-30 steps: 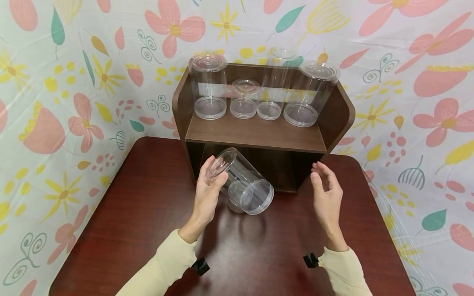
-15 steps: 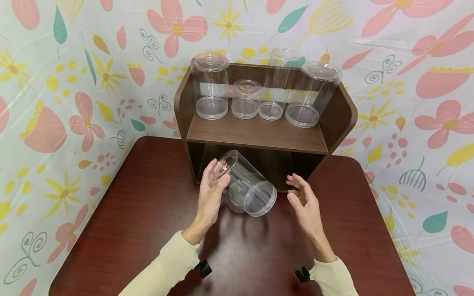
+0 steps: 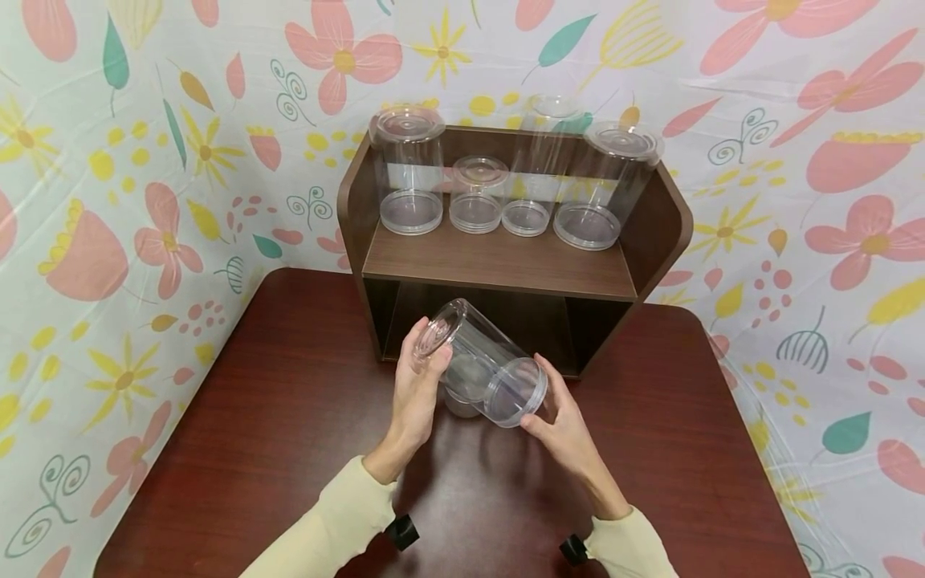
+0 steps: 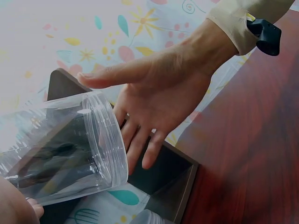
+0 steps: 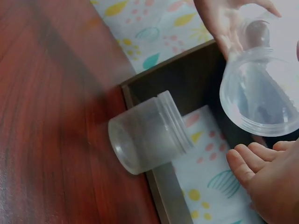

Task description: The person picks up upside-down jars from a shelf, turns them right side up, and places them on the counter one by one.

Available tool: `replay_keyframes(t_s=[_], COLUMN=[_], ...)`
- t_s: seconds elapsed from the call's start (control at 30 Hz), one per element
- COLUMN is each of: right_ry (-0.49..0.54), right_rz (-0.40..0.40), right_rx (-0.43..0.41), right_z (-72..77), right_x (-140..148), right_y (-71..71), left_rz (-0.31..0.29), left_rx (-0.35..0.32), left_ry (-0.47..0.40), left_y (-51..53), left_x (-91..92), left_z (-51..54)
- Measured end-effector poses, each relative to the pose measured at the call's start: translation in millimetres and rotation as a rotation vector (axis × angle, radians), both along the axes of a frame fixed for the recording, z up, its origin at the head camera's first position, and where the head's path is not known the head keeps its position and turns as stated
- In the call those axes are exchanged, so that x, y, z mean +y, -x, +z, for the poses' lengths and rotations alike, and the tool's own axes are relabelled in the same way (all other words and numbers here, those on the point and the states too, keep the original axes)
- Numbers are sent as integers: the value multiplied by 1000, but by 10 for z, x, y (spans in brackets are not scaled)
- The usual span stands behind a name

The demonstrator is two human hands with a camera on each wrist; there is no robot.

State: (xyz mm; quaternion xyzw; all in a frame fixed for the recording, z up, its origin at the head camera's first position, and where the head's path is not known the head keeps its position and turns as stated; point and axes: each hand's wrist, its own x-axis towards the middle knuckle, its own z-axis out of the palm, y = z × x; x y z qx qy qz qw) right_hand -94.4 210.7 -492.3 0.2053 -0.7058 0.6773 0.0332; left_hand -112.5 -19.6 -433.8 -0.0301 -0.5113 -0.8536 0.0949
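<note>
A clear plastic jar [image 3: 477, 341] is tilted above the table, its ridged lid end [image 3: 516, 393] pointing down to the right. My left hand [image 3: 412, 397] grips the opposite end, thumb on the near side. At the lid end, my right hand [image 3: 567, 429] has thumb and fingers spread on either side of the rim. Both wrist views show its fingers [image 5: 252, 163] fairly straight; contact is hard to judge. Behind the held jar, a smaller clear jar [image 5: 145, 133] stands on the table, partly hidden in the head view.
A brown two-level shelf [image 3: 499, 269] stands at the back of the reddish table [image 3: 275, 417]. On its upper board are several clear jars, among them a wide one [image 3: 408, 172] at left and a short one [image 3: 477, 197]. A flowered cloth [image 3: 780, 201] hangs behind.
My right hand has come in from the right to the jar's lid end. The left hand still grips the jar and has shifted slightly right and down.
</note>
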Motion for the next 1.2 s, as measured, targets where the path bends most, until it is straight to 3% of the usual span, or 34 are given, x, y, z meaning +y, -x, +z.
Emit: replay_keyframes(t_s=[0.23,0.57,0.83,1.03,1.2], right_ry=[-33,-39,50,104,113], right_rz=[7,-32,-39,-15,-5], right_rx=[-28,-59,-36,-24,-28], right_z=[-25,33,43,98,150], right_x=[-51,-102,-94,-51,-3], right_y=[14,-16,-34,-49,-54], left_rz=[-19,-76,-76,-118,-96], left_rx=[1,43,-22,-8,23], left_ry=[-31,-159,28,90,146], left_y=[-8,-23,-33,-34,-44], left_x=[29,53,2,-68,-140], left_z=[-51,-111,-118,-147,-170])
